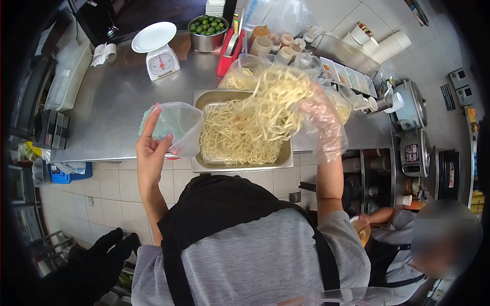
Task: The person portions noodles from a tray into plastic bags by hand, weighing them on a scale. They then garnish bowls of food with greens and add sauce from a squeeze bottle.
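My right hand (319, 115), in a loose clear plastic glove, lifts a bunch of yellow noodles (278, 99) above a steel tray (286, 159) that holds more noodles. Strands hang from the hand down into the tray. My left hand (151, 150) holds an open clear plastic bag (176, 125) just left of the tray, fingers pinching its rim. A second bag with noodles (240, 76) lies behind the tray.
A white kitchen scale (158, 53) and a steel bowl of green limes (206, 28) stand at the back of the steel counter (112, 107). Sauce bottles, paper cups (390, 46) and rice cookers (408, 104) are at the right. Another person (434, 245) works at lower right.
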Demonstrator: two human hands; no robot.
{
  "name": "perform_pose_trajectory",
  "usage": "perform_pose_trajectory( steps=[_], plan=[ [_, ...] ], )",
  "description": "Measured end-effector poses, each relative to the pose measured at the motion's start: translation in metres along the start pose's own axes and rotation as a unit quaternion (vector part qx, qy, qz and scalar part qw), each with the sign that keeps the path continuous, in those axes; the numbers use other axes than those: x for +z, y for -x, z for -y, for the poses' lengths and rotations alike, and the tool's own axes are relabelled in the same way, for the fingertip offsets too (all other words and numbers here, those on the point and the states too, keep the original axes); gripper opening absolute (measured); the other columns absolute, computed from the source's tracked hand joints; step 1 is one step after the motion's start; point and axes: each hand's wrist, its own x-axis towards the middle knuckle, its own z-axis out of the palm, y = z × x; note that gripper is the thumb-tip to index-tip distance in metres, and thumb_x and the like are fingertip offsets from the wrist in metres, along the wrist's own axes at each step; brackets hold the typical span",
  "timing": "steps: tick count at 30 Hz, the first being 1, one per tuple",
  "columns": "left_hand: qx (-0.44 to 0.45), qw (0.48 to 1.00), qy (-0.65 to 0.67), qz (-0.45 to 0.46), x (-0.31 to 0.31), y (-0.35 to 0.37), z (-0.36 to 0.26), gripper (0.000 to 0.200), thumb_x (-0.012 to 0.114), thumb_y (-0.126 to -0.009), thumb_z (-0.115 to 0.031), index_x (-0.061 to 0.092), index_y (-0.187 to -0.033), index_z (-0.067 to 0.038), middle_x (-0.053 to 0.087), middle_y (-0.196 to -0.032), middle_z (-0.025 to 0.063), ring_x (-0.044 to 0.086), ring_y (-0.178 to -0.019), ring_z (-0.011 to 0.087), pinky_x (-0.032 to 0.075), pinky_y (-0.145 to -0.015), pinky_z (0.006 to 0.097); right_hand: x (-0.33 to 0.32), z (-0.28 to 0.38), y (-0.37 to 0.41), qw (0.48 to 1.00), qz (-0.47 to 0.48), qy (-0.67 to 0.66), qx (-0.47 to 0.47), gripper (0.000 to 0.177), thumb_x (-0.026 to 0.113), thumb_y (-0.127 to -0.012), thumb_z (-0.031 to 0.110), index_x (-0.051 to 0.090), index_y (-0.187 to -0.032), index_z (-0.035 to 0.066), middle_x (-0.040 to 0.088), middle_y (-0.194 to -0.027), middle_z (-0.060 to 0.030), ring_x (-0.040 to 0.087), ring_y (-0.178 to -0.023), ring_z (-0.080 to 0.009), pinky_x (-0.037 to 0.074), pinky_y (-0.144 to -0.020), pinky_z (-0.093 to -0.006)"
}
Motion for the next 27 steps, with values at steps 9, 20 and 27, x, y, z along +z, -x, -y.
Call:
perform_pose_trajectory(
  steps=[9, 20, 27],
  plan=[
    [-0.008, 0.997, -0.008, 0.07, -0.006, 0.001, -0.016, 0.061, 0.047, -0.072, 0.014, 0.043, -0.131, 0.0, 0.031, -0.144, 0.0131, 0.059, -0.079, 0.006, 0.046, -0.05, 0.0168, -0.026, 0.023, -0.023, 0.957, -0.039, 0.062, -0.281, 0.038, 0.061, -0.08, 0.013, 0.055, -0.114, -0.004, 0.059, -0.109, -0.013, 0.056, -0.102, -0.0211, 0.042, -0.093, -0.0332],
    [-0.035, 0.984, 0.037, 0.172, 0.0, -0.003, -0.028, 0.066, 0.048, -0.069, 0.019, 0.042, -0.132, 0.0, 0.028, -0.145, 0.0101, 0.058, -0.078, 0.0048, 0.049, -0.055, 0.019, -0.02, 0.101, -0.057, 0.927, -0.085, 0.183, -0.318, 0.037, 0.061, -0.081, 0.015, 0.056, -0.113, -0.004, 0.06, -0.109, -0.0132, 0.057, -0.102, -0.0213, 0.045, -0.091, -0.0334],
    [-0.068, 0.96, 0.06, 0.265, 0.021, -0.019, -0.028, 0.066, 0.054, -0.072, 0.015, 0.037, -0.134, 0.001, 0.025, -0.146, 0.0098, 0.059, -0.075, 0.0074, 0.051, -0.059, 0.0212, -0.022, 0.112, -0.011, 0.916, -0.034, 0.337, -0.216, 0.037, 0.061, -0.081, 0.016, 0.056, -0.112, -0.004, 0.06, -0.109, -0.0133, 0.058, -0.101, -0.0214, 0.046, -0.09, -0.0336]
  ],
)
